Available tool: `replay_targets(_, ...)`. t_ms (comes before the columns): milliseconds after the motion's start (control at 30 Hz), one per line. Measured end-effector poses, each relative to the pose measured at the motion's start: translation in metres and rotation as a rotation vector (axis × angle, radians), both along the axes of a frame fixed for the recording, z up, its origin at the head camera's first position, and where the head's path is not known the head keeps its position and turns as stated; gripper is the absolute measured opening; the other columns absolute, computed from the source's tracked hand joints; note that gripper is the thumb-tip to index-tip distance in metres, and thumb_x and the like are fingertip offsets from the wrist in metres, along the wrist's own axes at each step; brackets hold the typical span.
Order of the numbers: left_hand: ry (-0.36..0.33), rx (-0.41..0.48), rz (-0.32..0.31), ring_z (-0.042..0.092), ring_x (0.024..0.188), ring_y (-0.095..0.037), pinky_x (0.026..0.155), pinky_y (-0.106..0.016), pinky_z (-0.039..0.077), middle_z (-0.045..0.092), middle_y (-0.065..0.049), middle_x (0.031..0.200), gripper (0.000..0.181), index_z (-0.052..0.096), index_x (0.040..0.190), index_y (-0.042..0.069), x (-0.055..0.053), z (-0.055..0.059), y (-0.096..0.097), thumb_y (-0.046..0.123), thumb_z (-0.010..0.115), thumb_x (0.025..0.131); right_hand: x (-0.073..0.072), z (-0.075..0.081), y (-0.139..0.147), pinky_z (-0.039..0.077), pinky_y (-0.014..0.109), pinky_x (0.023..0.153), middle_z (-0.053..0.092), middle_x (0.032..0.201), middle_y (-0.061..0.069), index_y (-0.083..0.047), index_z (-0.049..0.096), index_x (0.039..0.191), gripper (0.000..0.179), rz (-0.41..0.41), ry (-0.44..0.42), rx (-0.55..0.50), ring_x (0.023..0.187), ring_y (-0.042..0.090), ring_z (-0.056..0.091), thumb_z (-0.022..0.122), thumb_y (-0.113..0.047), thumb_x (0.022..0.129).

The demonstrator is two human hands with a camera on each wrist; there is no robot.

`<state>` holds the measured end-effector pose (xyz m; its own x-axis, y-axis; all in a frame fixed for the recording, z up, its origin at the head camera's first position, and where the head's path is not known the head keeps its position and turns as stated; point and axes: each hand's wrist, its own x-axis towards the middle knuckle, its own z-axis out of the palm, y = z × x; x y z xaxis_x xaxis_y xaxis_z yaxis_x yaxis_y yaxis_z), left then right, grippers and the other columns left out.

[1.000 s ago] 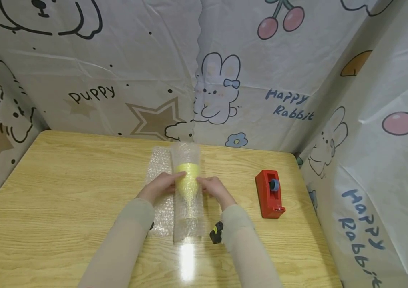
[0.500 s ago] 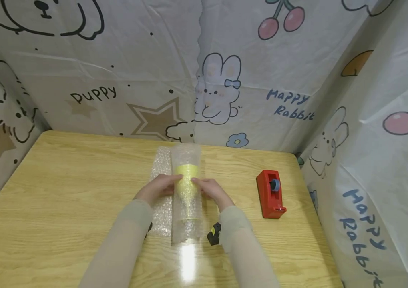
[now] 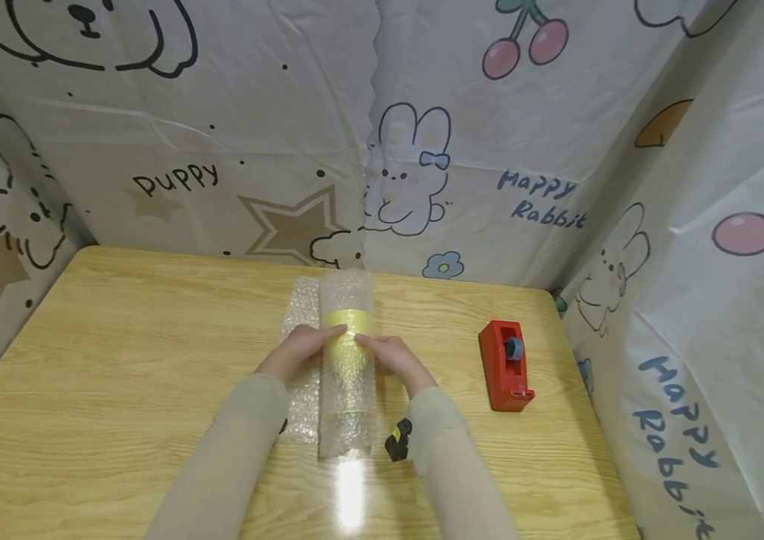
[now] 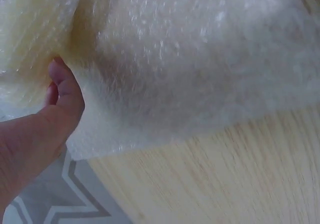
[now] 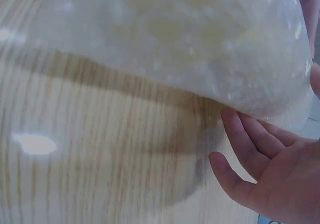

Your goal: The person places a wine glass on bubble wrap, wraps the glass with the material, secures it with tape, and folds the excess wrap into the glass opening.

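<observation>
A roll of bubble wrap lies lengthwise on the table. Through its layers shows a yellow goblet-shaped thing, wide at the far end and tapering to a stem. My left hand holds the roll from the left, thumb on top; in the left wrist view its fingertips are at the wrap. From the right, my right hand holds it too, thumb on top near the other thumb. Fingers of the right hand reach the roll's lower edge in the right wrist view. A flat tail of bubble wrap extends left, partly under the left hand.
A red tape dispenser with a blue-cored roll stands to the right on the wooden table. By the right cuff is a black wrist device. Printed cloth hangs behind the table and along both sides.
The right thumb has moved left onto the roll's top, closer to the left thumb. The roll has shifted slightly left, and the uncovered width of the flat tail looks a little narrower.
</observation>
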<state>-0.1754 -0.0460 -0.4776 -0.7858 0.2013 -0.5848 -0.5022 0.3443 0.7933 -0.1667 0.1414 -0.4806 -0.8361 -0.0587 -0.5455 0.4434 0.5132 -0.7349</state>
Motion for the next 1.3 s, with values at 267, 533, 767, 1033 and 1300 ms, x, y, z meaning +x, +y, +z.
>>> replay_targets(267, -0.018, 0.144, 0.050, 0.063, 0.073, -0.007, 0.088, -0.029, 0.052, 0.067, 0.003, 0.080, 0.049, 0.056, 0.118, -0.009, -0.005, -0.004, -0.004, 0.033, 0.057, 0.091, -0.001, 0.001, 0.003, 0.046, 0.045, 0.096, 0.060, 0.124, 0.019, -0.001, 0.052, 0.130, 0.063, 0.024, -0.020, 0.003, 0.113, 0.031, 0.058, 0.054, -0.049, 0.089)
replay_targets(533, -0.025, 0.199, 0.018, 0.059, 0.064, -0.005, 0.068, -0.018, 0.053, 0.060, 0.004, 0.071, 0.041, 0.050, 0.119, -0.013, -0.009, -0.005, -0.008, 0.021, 0.047, 0.096, 0.001, 0.003, -0.005, 0.044, 0.044, 0.099, 0.062, 0.121, 0.017, 0.000, 0.057, 0.125, 0.064, -0.005, 0.006, -0.005, 0.109, 0.029, 0.060, 0.057, -0.051, 0.086)
replay_targets(767, -0.011, 0.060, -0.039, 0.061, 0.099, -0.022, 0.100, -0.037, 0.046, 0.063, -0.011, 0.109, 0.055, 0.052, 0.123, -0.006, -0.007, 0.003, -0.011, 0.040, 0.049, 0.093, 0.003, 0.002, -0.012, 0.046, 0.039, 0.092, 0.060, 0.096, 0.006, 0.000, 0.062, 0.115, 0.060, -0.032, 0.010, -0.016, 0.096, 0.022, 0.055, 0.059, -0.052, 0.084)
replay_targets(1033, 0.038, -0.087, -0.050, 0.053, 0.113, -0.029, 0.106, -0.044, 0.038, 0.056, -0.017, 0.117, 0.063, 0.058, 0.113, -0.006, -0.001, 0.008, -0.014, 0.050, 0.060, 0.085, 0.004, 0.004, -0.013, 0.041, 0.046, 0.102, 0.063, 0.113, 0.013, -0.001, 0.060, 0.121, 0.063, 0.003, 0.007, -0.011, 0.104, 0.026, 0.058, 0.058, -0.053, 0.085)
replay_targets(1300, 0.050, -0.034, -0.147, 0.051, 0.122, -0.036, 0.107, -0.044, 0.038, 0.051, -0.025, 0.133, 0.057, 0.050, 0.125, -0.010, -0.007, 0.004, -0.026, 0.038, 0.051, 0.093, 0.001, -0.001, -0.009, 0.045, 0.045, 0.097, 0.064, 0.117, 0.018, 0.001, 0.051, 0.129, 0.061, 0.024, -0.020, -0.073, 0.108, 0.029, 0.061, 0.052, -0.047, 0.091)
